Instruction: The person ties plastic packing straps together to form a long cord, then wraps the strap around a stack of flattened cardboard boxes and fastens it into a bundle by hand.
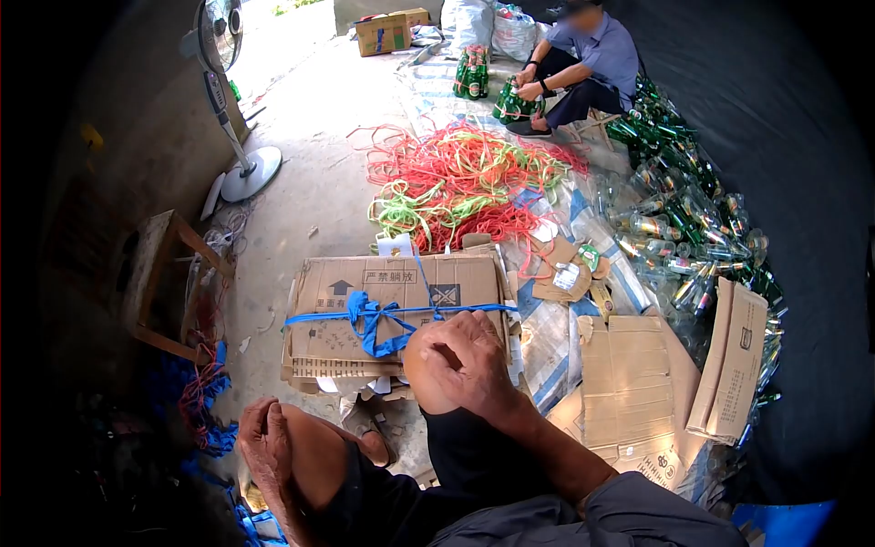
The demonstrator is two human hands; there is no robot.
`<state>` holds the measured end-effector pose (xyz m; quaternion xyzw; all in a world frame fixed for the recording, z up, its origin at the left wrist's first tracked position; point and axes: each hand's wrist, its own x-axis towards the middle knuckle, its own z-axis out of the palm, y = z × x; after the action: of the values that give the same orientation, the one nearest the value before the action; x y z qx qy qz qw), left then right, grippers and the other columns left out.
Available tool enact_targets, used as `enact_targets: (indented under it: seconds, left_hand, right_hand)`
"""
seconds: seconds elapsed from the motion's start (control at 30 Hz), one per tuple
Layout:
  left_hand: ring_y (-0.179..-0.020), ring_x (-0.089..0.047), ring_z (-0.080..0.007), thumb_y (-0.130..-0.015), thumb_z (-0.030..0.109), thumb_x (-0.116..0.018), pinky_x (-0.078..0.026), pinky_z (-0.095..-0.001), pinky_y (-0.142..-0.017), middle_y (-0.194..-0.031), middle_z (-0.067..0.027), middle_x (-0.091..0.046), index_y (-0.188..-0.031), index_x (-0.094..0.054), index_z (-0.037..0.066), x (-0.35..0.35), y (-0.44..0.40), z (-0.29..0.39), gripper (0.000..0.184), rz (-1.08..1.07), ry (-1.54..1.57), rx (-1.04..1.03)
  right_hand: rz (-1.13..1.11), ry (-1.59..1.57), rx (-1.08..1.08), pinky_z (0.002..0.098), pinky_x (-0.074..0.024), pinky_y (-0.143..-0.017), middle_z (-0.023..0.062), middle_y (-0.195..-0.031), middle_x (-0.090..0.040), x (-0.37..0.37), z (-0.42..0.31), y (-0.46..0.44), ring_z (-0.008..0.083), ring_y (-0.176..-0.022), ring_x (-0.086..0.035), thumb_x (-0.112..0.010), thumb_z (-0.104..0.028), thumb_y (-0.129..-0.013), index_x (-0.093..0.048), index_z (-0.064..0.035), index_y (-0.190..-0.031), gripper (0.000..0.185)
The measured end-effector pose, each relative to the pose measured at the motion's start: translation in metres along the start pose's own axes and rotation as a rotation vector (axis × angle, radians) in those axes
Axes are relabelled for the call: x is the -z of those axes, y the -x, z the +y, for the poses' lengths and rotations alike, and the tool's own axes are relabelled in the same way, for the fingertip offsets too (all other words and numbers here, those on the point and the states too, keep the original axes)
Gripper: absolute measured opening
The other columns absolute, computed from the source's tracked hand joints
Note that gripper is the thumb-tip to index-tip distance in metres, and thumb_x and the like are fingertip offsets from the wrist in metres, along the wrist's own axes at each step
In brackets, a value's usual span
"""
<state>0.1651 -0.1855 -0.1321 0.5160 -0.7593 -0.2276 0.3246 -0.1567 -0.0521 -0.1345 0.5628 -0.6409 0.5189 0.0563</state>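
Note:
My left hand (264, 444) lies against my left knee, holding nothing, its fingers lying along the skin. My right hand (472, 366) rests on my right knee, its fingers curled into a loose fist with nothing seen in it. Just beyond the knees is a stack of flattened cardboard (392, 273), bound both ways with blue strap (365, 324) and knotted near the middle. Neither hand visibly holds the strap; my right hand and knee are close to the stack's near edge.
Red and green straps (456, 169) lie beyond the stack. Loose cardboard (629, 378) and many bottles (679, 214) are at the right. A seated person (597, 59) handles bundled green bottles (518, 100). A fan (251, 173) and wooden stool (162, 273) stand left.

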Motion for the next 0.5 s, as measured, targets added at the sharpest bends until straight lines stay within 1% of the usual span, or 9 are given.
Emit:
enact_targets:
  seconds: [0.27,0.37,0.5]
  left_hand:
    - [-0.098,-0.069,-0.0291,-0.101,0.013,-0.064,-0.053,-0.0357,-0.089,-0.107,-0.0178,-0.073,-0.112,-0.072,-0.005,0.0006,0.0006,-0.0029,0.022,-0.01,0.015,-0.009]
    - [-0.1,-0.071,-0.0314,-0.099,0.012,-0.067,-0.055,-0.0364,-0.091,-0.109,-0.0184,-0.073,-0.108,-0.073,-0.004,0.0005,0.0004,-0.0012,0.02,-0.002,0.022,0.003]
    - [-0.101,-0.071,-0.032,-0.098,0.012,-0.067,-0.054,-0.0371,-0.092,-0.109,-0.0186,-0.073,-0.108,-0.073,-0.004,0.0001,0.0006,-0.0037,0.02,0.005,0.015,-0.001]
  right_hand:
    - [0.002,0.01,-0.005,0.0416,-0.0462,-0.08,0.0067,-0.09,-0.066,0.0004,-0.0007,0.0001,0.0295,-0.083,-0.058,-0.073,-0.005,-0.085,-0.065,-0.0086,-0.095,0.013]
    - [0.003,0.007,-0.006,0.0416,-0.0462,-0.08,0.0069,-0.09,-0.066,0.0007,-0.0016,-0.0002,0.0296,-0.083,-0.058,-0.073,-0.006,-0.085,-0.066,-0.0084,-0.095,0.012]
    - [0.004,0.016,-0.002,0.0414,-0.0462,-0.08,0.0069,-0.09,-0.066,0.0002,-0.0007,0.0003,0.0296,-0.083,-0.058,-0.073,-0.006,-0.085,-0.066,-0.0084,-0.095,0.012]
